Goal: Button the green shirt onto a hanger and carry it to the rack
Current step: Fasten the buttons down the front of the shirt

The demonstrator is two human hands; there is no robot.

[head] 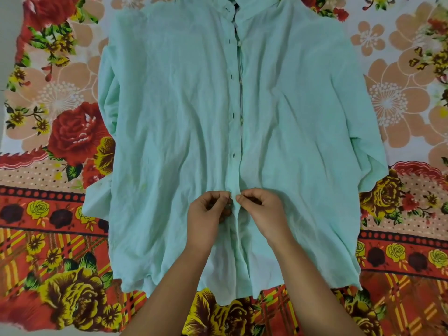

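The pale green shirt [174, 112] lies flat, front up, on a flowered bedsheet, collar at the far end. Its front opening runs down the middle, with several buttonholes on the left edge and small buttons on the right edge lying apart. A dark bit shows inside the collar; whether it is a hanger is unclear. My left hand [206, 214] pinches the left front edge low on the shirt. My right hand [260, 209] pinches the right front edge directly opposite. The fingertips of both hands meet at the opening.
The red, orange and yellow flowered bedsheet [60, 214] covers the whole surface around the shirt. A bare pale strip shows at the far left edge [7, 44]. No rack is in view.
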